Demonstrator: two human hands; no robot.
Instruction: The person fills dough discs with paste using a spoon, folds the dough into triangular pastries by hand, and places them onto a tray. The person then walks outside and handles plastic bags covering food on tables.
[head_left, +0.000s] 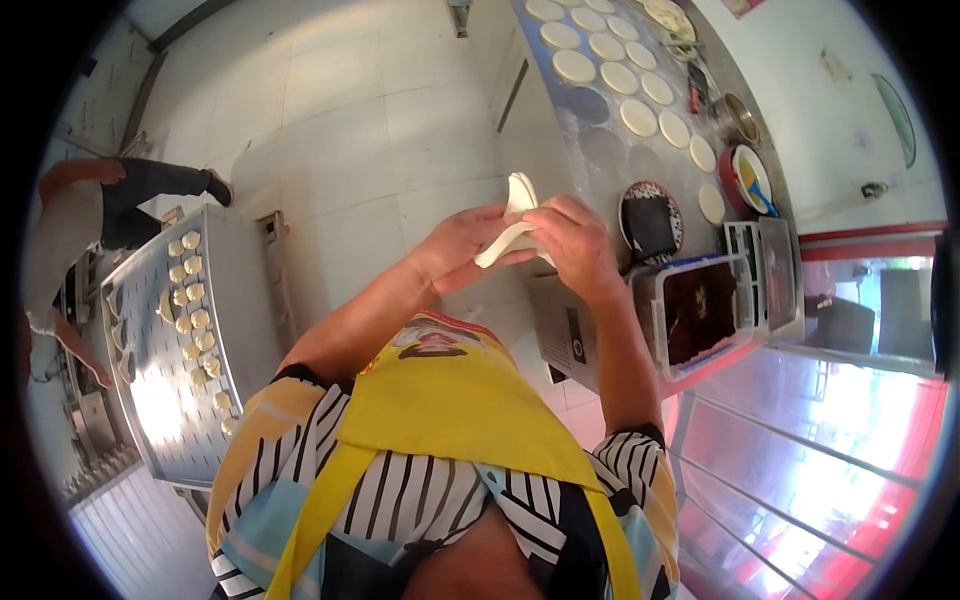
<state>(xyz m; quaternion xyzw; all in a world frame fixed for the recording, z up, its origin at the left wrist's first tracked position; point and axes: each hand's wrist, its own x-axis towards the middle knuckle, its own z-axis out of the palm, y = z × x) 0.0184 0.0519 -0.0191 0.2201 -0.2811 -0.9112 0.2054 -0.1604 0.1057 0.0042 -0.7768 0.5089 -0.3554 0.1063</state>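
A folded piece of pale dough (508,243) is held up in front of my yellow apron, over the gap beside the metal counter. My left hand (463,246) supports it from the left, with fingers around its lower side. My right hand (575,240) pinches its upper edge near the middle. One end of the dough sticks up above the fingers and another hangs down between the hands. Flat dough rounds (638,118) lie in rows on the metal counter (600,170) at the upper right.
Right of my hands are a patterned plate (673,205), a clear tub of dark filling (700,310) and a red-rimmed bowl (750,170). A perforated tray (150,340) with shaped dough pieces (192,292) stands left. Another person (80,230) is beyond it.
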